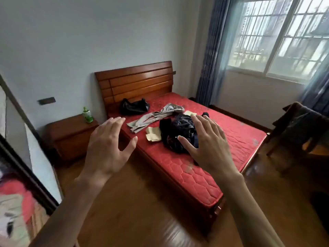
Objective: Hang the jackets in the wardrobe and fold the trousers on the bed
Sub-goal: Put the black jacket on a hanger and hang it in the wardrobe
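A bed with a bare red mattress (195, 177) and wooden headboard stands ahead. On it lies a crumpled dark garment pile (178, 134), a grey-beige garment (153, 117) spread toward the headboard, and small beige pieces (153, 136). A black bag (133, 106) sits by the headboard. My left hand (106, 148) is raised in the air, fingers spread, holding nothing. My right hand (208, 145) is raised likewise in front of the dark pile, covering part of it. Both hands are well short of the bed.
A wooden nightstand (71, 134) with a green bottle (87, 114) stands left of the bed. A mirrored wardrobe door (21, 175) lines the left edge. A dark wooden chair (299, 129) draped with dark cloth stands at right under the window. Wooden floor lies between me and the bed.
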